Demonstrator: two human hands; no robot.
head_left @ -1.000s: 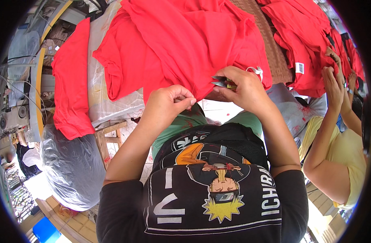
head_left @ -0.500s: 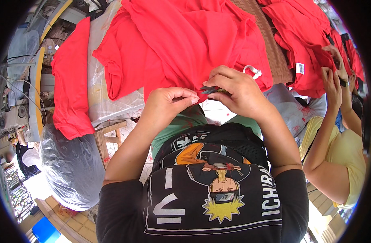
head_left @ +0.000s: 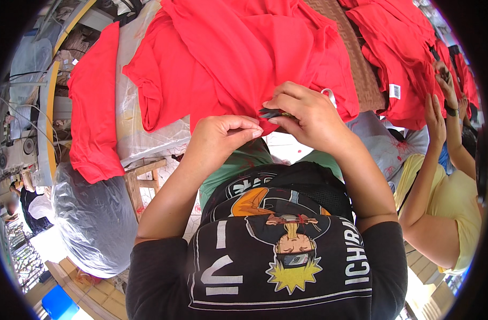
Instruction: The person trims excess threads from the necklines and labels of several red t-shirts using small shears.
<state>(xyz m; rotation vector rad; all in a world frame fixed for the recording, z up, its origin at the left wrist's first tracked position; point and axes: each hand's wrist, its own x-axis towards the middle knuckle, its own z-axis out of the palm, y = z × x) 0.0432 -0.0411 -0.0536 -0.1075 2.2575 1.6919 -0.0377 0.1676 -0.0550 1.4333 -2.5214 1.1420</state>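
A red garment (head_left: 238, 58) is spread over the table in front of me, its near edge hanging toward my lap. At that edge my left hand (head_left: 220, 133) is closed, with thumb and forefinger pinching the red fabric. My right hand (head_left: 313, 117) is wrapped around small dark thread snips (head_left: 272, 113). Their blades point left, close above my left fingertips and against the red cloth. Most of the snips' handle is hidden in my palm. Just beyond my right knuckles, part of a white loop (head_left: 329, 96) shows against the cloth.
Another red garment piece (head_left: 94, 106) drapes over the table's left side, above a large plastic-wrapped bundle (head_left: 94, 218). At right, a co-worker in a yellow top (head_left: 441, 218) handles more red garments (head_left: 393, 58). A wooden stool (head_left: 142, 178) stands under the table edge.
My right hand and the snips have shifted slightly left and up, with the blades looking closer together. My left hand keeps its pinch. The co-worker's hands have moved on the red cloth.
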